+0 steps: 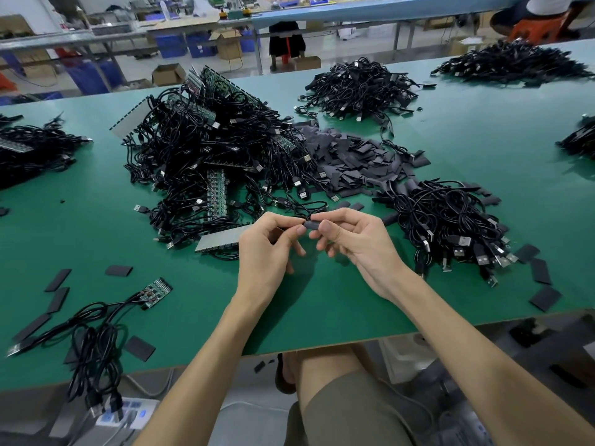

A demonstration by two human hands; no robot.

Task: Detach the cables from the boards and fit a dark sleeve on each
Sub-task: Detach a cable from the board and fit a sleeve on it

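Note:
My left hand (pixel 269 249) and my right hand (pixel 354 243) meet above the green table (pixel 322 304). Between their fingertips is a small dark sleeve (pixel 311 225); my right thumb and fingers pinch it, and my left fingers pinch the cable end going into it. A thin black cable (pixel 302 207) loops away behind the hands. A big heap of black USB cables still on green boards (pixel 206 149) lies ahead left. A pile of flat dark sleeves (pixel 354 159) lies ahead. A heap of sleeved cables (pixel 450 220) lies to the right.
A small green board with cables attached (pixel 156 292) lies near the front left edge, its cables hanging off the table. Loose sleeves (pixel 544 297) are scattered front right and front left. More cable heaps (pixel 360 88) sit at the back and at both sides.

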